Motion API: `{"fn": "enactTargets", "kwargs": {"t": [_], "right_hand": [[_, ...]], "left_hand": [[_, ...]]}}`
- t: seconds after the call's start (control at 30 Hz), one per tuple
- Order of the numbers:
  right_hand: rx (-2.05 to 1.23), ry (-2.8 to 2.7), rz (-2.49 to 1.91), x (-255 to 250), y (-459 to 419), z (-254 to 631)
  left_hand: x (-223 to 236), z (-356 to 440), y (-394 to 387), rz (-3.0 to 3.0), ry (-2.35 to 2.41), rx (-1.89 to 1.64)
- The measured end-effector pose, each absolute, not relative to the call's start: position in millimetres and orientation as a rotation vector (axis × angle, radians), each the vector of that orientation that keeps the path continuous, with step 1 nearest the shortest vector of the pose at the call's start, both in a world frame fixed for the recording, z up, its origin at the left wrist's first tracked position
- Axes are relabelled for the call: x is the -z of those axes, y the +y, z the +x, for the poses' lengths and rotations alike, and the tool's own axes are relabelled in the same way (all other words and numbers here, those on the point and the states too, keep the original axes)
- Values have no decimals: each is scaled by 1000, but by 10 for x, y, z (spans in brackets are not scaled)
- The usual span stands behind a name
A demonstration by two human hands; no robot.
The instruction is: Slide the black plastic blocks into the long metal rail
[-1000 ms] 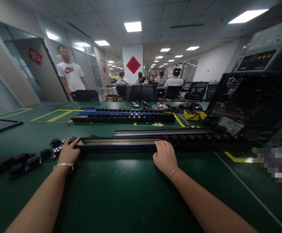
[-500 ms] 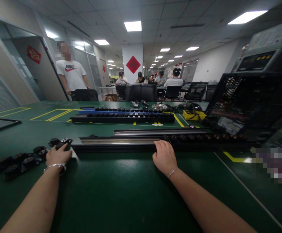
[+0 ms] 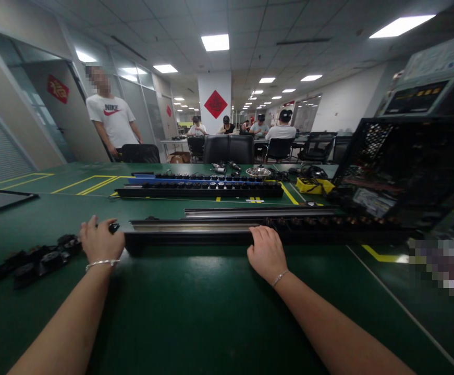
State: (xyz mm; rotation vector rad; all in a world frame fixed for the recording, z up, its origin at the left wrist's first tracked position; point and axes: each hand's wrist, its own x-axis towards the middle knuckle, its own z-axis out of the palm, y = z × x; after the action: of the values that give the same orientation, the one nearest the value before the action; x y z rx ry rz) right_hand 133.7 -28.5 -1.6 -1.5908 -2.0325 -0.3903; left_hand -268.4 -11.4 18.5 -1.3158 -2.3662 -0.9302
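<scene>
My right hand is closed over the near edge of a long black metal rail with a bright channel inside. Several dark modules with copper-coloured parts sit along its right half. My left hand is at the rail's left end, fingers curled round a small black module that is mostly hidden by the hand. Whether this module touches the rail end, I cannot tell. Left of that hand, a group of loose black modules lies on the green table.
A second rail lies just behind. Farther back are a black rail with modules, a blue strip, a metal bowl and a yellow basket. A dark open case stands right. A person stands beyond the table.
My left hand has moved slightly right, bringing the black module from the loose group to the rail's left end. My right hand stays on the rail.
</scene>
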Motion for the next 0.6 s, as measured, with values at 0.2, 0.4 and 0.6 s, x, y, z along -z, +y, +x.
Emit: {"fn": "enactTargets", "kwargs": {"t": [0.2, 0.4, 0.6], "right_hand": [[415, -2012, -1607, -12, -303, 1337], [431, -2009, -1613, -25, -311, 1333], [502, -1885, -1624, -82, -303, 1364]], "left_hand": [[-260, -1659, -116, -1953, -1812, 919], [-165, -730, -191, -2405, -1661, 549], [-125, -332, -126, -2354, -1783, 471]]}}
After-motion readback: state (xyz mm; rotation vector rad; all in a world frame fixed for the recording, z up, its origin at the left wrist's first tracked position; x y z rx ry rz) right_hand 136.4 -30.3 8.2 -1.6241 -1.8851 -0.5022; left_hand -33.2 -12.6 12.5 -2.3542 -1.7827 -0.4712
